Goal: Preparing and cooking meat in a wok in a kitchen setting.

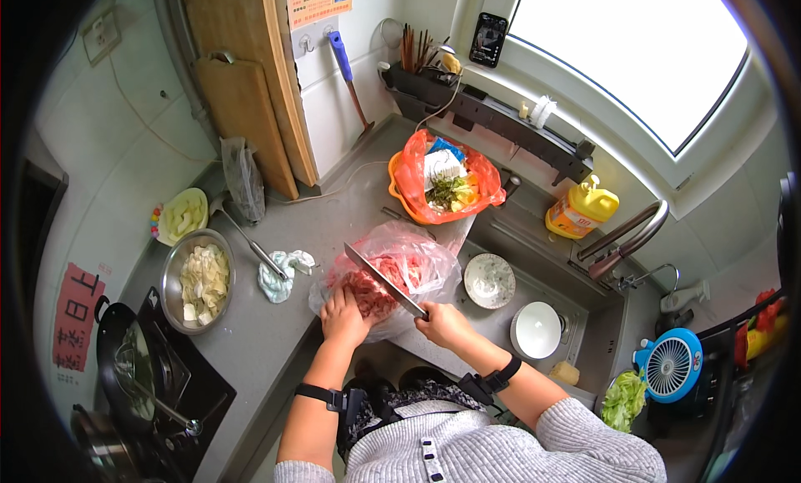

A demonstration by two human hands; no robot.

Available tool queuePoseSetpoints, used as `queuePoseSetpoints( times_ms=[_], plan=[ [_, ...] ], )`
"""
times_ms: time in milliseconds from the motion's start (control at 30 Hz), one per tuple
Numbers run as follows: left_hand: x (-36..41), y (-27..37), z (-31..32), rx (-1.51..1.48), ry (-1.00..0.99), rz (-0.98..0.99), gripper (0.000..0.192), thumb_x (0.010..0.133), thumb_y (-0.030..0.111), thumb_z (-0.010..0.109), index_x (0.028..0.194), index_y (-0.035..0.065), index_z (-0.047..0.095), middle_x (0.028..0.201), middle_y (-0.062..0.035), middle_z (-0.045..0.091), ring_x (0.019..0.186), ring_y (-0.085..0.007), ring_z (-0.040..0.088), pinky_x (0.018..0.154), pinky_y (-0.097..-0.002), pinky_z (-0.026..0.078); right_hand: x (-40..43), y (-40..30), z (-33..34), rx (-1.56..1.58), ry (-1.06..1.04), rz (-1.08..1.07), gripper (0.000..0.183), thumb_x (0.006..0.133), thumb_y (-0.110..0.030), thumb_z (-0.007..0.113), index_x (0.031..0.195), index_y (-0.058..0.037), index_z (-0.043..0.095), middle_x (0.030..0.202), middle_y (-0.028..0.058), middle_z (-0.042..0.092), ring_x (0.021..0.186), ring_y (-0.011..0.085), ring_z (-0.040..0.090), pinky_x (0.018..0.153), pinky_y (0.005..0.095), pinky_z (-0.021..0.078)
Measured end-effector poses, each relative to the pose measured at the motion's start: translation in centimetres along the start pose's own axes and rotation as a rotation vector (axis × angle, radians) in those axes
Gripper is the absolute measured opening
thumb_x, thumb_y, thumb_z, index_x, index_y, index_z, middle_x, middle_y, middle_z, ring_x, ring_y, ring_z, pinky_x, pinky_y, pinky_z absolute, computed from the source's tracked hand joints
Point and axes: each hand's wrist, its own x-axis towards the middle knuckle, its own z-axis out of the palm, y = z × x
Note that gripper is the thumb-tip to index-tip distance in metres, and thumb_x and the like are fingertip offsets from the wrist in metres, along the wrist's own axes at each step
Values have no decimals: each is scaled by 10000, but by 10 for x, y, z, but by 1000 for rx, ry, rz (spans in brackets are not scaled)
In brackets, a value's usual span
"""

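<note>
My right hand (442, 325) grips the handle of a kitchen knife (383, 279), whose broad blade slants up and left across a heap of raw red meat (400, 271). The meat lies on a clear plastic bag (441, 248) spread at the corner of the counter. With fingers spread, my left hand (344, 315) presses on the near left side of the meat, below the blade. How deep the edge sits in the meat cannot be made out.
An orange basket (395, 192) lined with a red bag stands behind the meat. To the right, the sink (494, 342) holds a patterned bowl (490, 281) and a white bowl (535, 330). Leftward are a ladle (258, 248) on a cloth (275, 289), a steel bowl (168, 292) and a wok (112, 351).
</note>
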Motion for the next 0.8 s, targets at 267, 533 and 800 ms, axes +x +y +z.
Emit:
queuePoseSetpoints(
  times_ms=[267, 533, 800],
  plan=[
    [2, 3, -3, -15, 2, -51, 949, 668, 609, 612, 1325, -10, 320, 1394, -166, 295, 1248, -334, 341, 1017, -448, 261, 9, 0, -3, 28, 55, -36, 246, 760, -215, 545, 935, -56, 611, 753, 195, 623, 744, 359, 608, 673, 433, 482],
    [3, -2, 7, 29, -8, -63, 960, 643, 550, 666, 1331, -17, 311, 1398, -161, 287, 1273, -313, 300, 1028, -443, 248, 14, -9, -6, -53, -34, -3, 267, 769, -222, 544, 960, -45, 604, 766, 217, 617, 752, 367, 604, 683, 441, 475],
    [3, 4, 9, 53, -26, -62, 921, 657, 499, 676, 1319, -35, 322, 1405, -168, 281, 1275, -307, 303, 1041, -440, 238, 13, -23, -25, -65, 49, -108, 241, 775, -199, 554, 966, -57, 592, 718, 214, 601, 720, 354, 604, 652, 423, 478]
  ],
)
